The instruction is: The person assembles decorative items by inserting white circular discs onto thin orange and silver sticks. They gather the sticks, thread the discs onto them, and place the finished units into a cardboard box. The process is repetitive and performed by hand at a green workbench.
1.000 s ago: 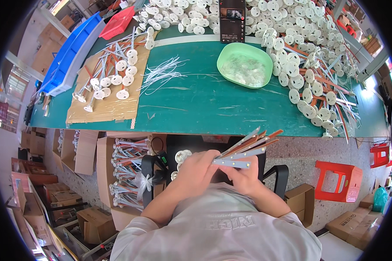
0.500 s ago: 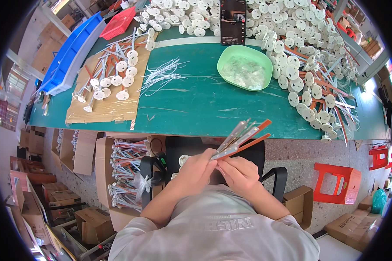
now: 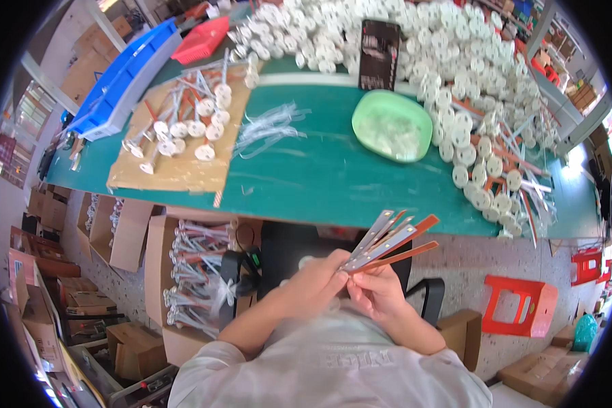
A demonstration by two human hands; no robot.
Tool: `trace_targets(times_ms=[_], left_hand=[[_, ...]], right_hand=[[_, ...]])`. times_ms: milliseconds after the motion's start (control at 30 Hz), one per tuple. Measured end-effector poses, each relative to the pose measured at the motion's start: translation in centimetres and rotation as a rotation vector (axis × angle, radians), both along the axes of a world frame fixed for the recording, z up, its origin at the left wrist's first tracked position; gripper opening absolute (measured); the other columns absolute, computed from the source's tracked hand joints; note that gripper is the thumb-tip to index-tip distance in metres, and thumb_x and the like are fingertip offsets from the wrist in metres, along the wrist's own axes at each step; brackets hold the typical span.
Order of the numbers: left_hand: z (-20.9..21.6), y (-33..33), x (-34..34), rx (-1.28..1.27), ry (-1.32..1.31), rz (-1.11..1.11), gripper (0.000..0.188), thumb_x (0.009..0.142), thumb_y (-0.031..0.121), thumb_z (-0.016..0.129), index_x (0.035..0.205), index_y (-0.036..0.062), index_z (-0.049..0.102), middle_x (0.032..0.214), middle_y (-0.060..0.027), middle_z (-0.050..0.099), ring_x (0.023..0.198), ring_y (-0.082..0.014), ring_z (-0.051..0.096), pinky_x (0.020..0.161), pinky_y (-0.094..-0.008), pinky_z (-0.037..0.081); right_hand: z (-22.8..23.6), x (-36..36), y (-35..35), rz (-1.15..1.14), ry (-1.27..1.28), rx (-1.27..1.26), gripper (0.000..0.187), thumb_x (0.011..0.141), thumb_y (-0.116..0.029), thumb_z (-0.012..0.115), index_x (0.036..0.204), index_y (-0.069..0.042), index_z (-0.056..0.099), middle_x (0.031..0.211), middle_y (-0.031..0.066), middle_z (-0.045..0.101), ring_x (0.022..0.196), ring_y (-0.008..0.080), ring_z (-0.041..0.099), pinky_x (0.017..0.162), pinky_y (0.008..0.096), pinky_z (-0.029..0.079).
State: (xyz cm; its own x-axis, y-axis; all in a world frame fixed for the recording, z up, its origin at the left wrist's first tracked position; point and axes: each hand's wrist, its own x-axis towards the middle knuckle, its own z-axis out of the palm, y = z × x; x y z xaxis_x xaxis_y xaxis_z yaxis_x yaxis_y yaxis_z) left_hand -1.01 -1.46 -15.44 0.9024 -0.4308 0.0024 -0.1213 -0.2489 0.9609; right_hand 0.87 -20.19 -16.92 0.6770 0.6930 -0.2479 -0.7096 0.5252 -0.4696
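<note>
I am seeing a dark upright package (image 3: 378, 45) standing at the far edge of the green counter (image 3: 319, 183), a black rectangle with faint pale markings, ringed by white parts. Below the counter's near edge, open brown cardboard boxes (image 3: 126, 234) are sitting on the floor at my left, one box (image 3: 197, 272) holding bundled pieces. More cartons (image 3: 44, 299) are stacking up along the left rim, and what are probably two further cardboard boxes (image 3: 544, 370) are lying at lower right, though the edge there is blurring.
</note>
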Motion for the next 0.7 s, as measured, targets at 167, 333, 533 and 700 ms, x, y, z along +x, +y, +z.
trace_targets(times_ms=[167, 333, 533, 700], left_hand=[[1.3, 0.2, 0.2, -0.253, -0.151, 0.125, 0.036, 0.099, 0.028, 0.04, 0.114, -0.0026, 0.051, 0.114, -0.0105, 0.049, 0.108, -0.0192, 0.048, 0.087, -0.0374, 0.042], [1.3, 1.6, 0.3, -0.663, -0.059, 0.31, 0.042, 0.091, 0.04, 0.061, 0.105, 0.0002, 0.055, 0.093, -0.006, 0.056, 0.073, -0.0096, 0.054, 0.062, -0.0239, 0.043], [1.8, 10.6, -1.9, -0.805, -0.245, 0.653, 0.036, 0.097, 0.035, 0.053, 0.096, -0.0008, 0.053, 0.052, -0.0016, 0.045, 0.04, -0.0095, 0.038, 0.042, -0.0292, 0.035], [5.0, 21.9, -8.5, -0.634, -0.578, 1.022, 0.019, 0.097, 0.008, 0.037, 0.112, 0.0009, 0.047, 0.045, 0.0017, 0.031, 0.038, -0.01, 0.033, 0.046, -0.0301, 0.033]], right_hand=[[1.6, 1.4, 2.4, 0.036, -0.129, -0.246, 0.011, 0.079, -0.004, 0.071, 0.088, 0.002, 0.068, 0.073, 0.0039, 0.064, 0.059, 0.0064, 0.054, 0.05, 0.0206, 0.038], [1.9, 3.5, 6.6, 0.101, -0.501, -0.493, 0.021, 0.079, -0.013, 0.075, 0.069, -0.002, 0.061, 0.07, 0.0004, 0.061, 0.061, 0.0055, 0.052, 0.052, 0.0217, 0.04], [6.0, 5.5, 11.5, 0.181, -1.346, -0.53, 0.034, 0.08, -0.024, 0.077, 0.069, -0.005, 0.051, 0.061, -0.0009, 0.054, 0.054, 0.0058, 0.049, 0.049, 0.0247, 0.041], [6.6, 7.1, 13.8, 0.102, -1.789, -0.726, 0.021, 0.082, -0.009, 0.067, 0.067, -0.004, 0.053, 0.059, 0.0129, 0.052, 0.053, 0.0316, 0.054, 0.049, 0.0389, 0.042]])
